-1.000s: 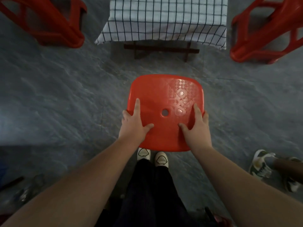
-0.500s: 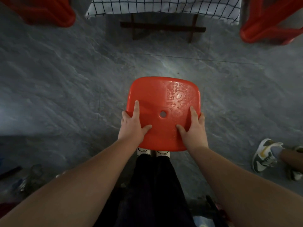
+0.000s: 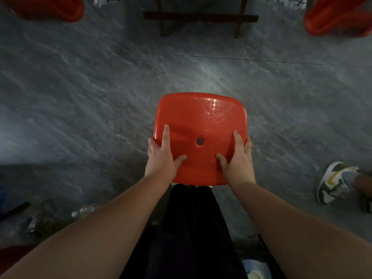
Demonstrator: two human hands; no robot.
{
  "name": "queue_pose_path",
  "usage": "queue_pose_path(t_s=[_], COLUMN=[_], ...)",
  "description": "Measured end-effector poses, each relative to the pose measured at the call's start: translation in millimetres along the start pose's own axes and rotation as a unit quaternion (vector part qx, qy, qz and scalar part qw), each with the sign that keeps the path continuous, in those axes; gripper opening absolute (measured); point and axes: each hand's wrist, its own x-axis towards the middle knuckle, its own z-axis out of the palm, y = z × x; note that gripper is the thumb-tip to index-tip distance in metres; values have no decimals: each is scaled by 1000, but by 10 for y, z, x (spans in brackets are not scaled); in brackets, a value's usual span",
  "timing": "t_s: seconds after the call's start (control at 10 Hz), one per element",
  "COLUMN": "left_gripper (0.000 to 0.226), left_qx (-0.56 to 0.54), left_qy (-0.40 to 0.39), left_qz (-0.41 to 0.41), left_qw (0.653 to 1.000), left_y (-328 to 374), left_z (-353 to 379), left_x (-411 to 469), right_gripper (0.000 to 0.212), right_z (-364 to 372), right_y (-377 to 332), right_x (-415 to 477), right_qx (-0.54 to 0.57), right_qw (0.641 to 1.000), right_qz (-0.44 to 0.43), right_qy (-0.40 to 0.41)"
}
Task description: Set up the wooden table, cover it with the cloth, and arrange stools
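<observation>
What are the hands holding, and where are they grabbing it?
The red stool, by its seat: the left hand grips the left edge, the right hand the right edge.

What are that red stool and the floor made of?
The stool looks like glossy moulded plastic: it shines and has a pattern pressed into the seat. The floor seems stone or stone-look tile: grey, veined, with thin joint lines.
</observation>
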Motion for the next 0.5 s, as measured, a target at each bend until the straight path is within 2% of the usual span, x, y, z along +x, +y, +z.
queue_pose_path(t_s=[0.3,0.4,0.5], left_gripper=[109,95,83], left_qx=[99,112,109], left_qy=[-45,-65,-45], left_qz=[-22,-10,30], left_qw=[994,992,993], left_y=[50,46,79], left_z=[-111,-307,-572], left_x=[-20,-124,-273], right_gripper=[88,81,75], right_z=[-99,-267,-515], right_y=[-150,-268,-465], right_x=[-13,-86,-264], right_qx=[-73,-121,-160], right_qw=[995,985,980], right_qz=[53,67,32], right_qy=[-51,-107,-109])
